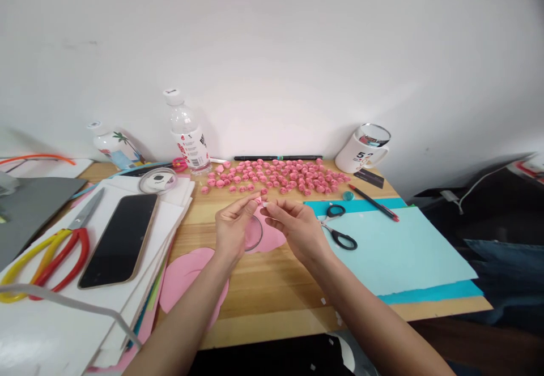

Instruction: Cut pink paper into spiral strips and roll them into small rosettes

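Observation:
My left hand (233, 224) pinches a small pink paper roll (258, 200) between thumb and fingertips, above the middle of the table. Close beside it, my right hand (300, 224) is closed in a pinch on a tiny whitish piece (266, 204), too small to identify surely. Under the hands lies a round ring-shaped item (260, 233), partly hidden, over pink paper (274, 242). A larger cut pink paper circle (186, 274) rests by my left forearm. Behind the hands, many pink rolled paper roses (293, 175) are spread across the wooden table (263, 297).
At left, a phone (121, 240) and red-yellow scissors (70, 246) lie on stacked white paper (114, 311). A plastic bottle (189, 138) and a white mug (359, 152) stand behind. Black-handled scissors (344, 240) and a pencil (376, 203) lie on blue paper (403, 251) at right.

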{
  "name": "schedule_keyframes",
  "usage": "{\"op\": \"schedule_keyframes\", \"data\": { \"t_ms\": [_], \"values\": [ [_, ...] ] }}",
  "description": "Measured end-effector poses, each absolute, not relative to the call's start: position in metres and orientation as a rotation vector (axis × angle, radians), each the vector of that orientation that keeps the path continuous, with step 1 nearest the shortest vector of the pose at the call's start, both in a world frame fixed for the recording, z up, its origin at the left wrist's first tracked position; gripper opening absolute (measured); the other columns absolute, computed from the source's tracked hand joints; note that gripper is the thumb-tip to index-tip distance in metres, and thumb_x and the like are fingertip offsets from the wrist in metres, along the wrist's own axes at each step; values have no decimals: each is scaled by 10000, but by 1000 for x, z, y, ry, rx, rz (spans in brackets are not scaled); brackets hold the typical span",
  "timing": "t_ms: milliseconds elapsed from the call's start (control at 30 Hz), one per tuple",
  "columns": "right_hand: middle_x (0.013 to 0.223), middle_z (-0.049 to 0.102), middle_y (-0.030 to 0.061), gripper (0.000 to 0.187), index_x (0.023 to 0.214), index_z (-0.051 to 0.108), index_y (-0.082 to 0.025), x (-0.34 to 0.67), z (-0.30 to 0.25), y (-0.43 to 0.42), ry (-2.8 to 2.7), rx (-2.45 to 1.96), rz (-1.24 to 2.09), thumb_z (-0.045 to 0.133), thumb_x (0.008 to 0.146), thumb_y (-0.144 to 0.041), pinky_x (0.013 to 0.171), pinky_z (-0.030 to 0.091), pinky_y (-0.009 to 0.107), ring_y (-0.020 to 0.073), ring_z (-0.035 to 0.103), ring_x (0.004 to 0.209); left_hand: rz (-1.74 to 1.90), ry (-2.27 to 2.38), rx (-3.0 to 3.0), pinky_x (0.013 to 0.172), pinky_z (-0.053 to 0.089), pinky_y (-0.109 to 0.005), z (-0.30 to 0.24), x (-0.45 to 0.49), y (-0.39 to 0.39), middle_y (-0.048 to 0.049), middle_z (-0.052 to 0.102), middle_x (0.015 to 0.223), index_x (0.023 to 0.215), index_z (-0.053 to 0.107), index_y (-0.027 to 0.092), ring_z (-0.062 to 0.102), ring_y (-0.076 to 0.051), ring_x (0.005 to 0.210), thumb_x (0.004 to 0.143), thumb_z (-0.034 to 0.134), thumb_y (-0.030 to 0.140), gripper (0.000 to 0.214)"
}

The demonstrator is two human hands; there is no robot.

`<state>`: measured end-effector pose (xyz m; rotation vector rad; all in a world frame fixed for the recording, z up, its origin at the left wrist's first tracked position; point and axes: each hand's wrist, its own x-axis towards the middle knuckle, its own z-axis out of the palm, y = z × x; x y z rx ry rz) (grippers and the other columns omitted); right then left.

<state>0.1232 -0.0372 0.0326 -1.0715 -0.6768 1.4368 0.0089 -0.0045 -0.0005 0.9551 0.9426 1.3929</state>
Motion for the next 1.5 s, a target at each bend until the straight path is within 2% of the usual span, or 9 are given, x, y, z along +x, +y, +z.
{"op": "schedule_keyframes", "data": {
  "t_ms": [167,300,500,700,1000,1267,1500],
  "values": [
    [760,678,4,123,644,704,-195,114,37,-41,-479,-947,1543,776,589,-278,812,457,304,130,590,797,1459,1022,969,820,507,-293,0,10,-5,-43,736,874,826,740,202,671,-177,833,664,718,240,168],
    [726,679,1,114,623,698,-180,109,34,-39,-378,-897,1568,785,576,-237,794,467,273,111,593,763,1471,981,932,833,506,-315,1,11,-5,-54,735,875,813,740,188,670,-190,847,652,725,249,173],
    [685,670,-11,108,632,697,-178,108,29,-35,-381,-857,1552,782,587,-227,817,482,275,98,607,687,1434,869,838,859,492,-341,2,12,-5,-55,738,826,809,738,189,672,-193,834,627,747,270,199],
    [699,676,1,116,653,697,-177,108,28,-34,-411,-851,1546,776,602,-245,854,485,314,116,622,699,1399,786,739,893,466,-344,4,12,-5,-57,735,807,743,733,182,670,-180,812,589,777,298,199],
    [686,669,-13,91,637,699,-172,103,30,-34,-415,-831,1500,764,613,-232,843,473,280,90,606,679,1405,763,726,913,447,-337,6,12,-6,-46,735,811,741,733,185,665,-174,833,585,784,297,199],
    [736,678,16,134,714,690,-173,98,22,-34,-606,-934,1323,701,684,-303,844,466,344,149,619,762,1333,708,670,890,454,-339,7,11,-5,-54,732,841,780,732,196,660,-185,864,602,777,319,221],
    [770,678,21,159,731,664,-169,92,22,-34,-657,-1030,1207,652,717,-326,826,470,336,163,614,783,1339,722,667,905,450,-374,8,12,-6,-73,729,876,767,727,181,647,-224,929,588,782,327,238]
  ]
}}
